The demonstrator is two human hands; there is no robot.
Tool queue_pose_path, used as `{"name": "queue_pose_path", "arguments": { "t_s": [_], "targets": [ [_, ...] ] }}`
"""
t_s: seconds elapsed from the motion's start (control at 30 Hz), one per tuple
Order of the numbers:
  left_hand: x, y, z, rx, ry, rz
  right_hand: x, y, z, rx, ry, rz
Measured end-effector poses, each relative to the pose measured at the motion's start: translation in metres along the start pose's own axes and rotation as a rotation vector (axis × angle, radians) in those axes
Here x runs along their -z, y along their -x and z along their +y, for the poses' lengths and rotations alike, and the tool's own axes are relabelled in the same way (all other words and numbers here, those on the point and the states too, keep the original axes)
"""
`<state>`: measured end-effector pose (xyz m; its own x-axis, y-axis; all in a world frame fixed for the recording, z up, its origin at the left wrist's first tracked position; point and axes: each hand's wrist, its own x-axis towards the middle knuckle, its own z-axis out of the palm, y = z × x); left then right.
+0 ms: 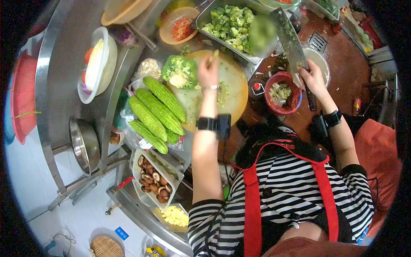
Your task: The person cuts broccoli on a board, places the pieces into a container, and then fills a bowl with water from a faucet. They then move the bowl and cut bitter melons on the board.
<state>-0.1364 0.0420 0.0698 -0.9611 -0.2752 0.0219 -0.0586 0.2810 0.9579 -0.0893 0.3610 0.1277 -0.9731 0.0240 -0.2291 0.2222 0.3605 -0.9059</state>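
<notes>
My left hand [208, 73] is closed above the round cutting board [237, 92], blurred by motion. A small yellow-green vegetable piece [216, 53] shows at its fingertips. Just left of it, a head of broccoli [179, 70] rests at the board's edge, cut stem showing. My right hand [312, 80] grips a cleaver [291, 47] where blade meets handle, held out to the right of the board. Green bits cling to the blade. Behind the board, a metal tray [205, 35] holds broccoli florets [231, 21], partly hidden by a blurred green patch.
Bitter melons [156, 111] lie left of the board. Below them is a basket of mushrooms [152, 182]. Chopped red pepper fills a bowl [165, 32] at the back. A red bin [274, 109] with scraps stands on the floor. A white basin [112, 55] sits far left.
</notes>
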Motion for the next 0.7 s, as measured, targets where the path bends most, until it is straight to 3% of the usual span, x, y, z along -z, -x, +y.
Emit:
{"name": "queue_pose_path", "arguments": {
  "t_s": [0.03,0.1,0.13,0.2,0.23,0.3,0.47,0.53,0.57,0.7],
  "targets": [
    [-0.002,-0.001,0.016,0.0,0.004,0.005,0.001,0.001,-0.001,0.004,0.005,-0.003],
    [-0.004,-0.006,0.039,-0.243,0.116,-0.038,0.006,0.002,-0.005,0.034,-0.05,-0.009],
    [0.004,-0.003,0.023,-0.254,0.114,-0.036,0.008,0.003,-0.006,0.044,-0.054,-0.006],
    [0.032,0.016,-0.038,-0.385,-0.681,-0.075,0.01,0.007,-0.002,0.011,-0.083,0.039],
    [0.036,0.021,-0.051,-0.389,-0.687,-0.084,0.012,0.009,0.0,-0.023,-0.041,0.065],
    [0.042,0.033,-0.071,-0.588,-1.101,-0.211,0.015,0.014,0.003,-0.029,-0.091,0.049],
    [0.003,0.045,-0.084,-0.32,-0.998,-0.066,0.013,0.025,0.006,0.009,-0.165,0.081],
    [-0.007,0.068,-0.078,-0.243,-0.622,-0.308,0.014,0.028,0.007,0.007,-0.145,0.079],
    [-0.001,0.079,-0.077,-0.238,-0.625,-0.304,0.015,0.028,0.008,0.007,-0.126,0.084],
    [0.042,0.122,-0.098,-0.08,-0.892,0.371,0.023,0.03,0.018,-0.016,-0.112,0.119]
  ]
}}
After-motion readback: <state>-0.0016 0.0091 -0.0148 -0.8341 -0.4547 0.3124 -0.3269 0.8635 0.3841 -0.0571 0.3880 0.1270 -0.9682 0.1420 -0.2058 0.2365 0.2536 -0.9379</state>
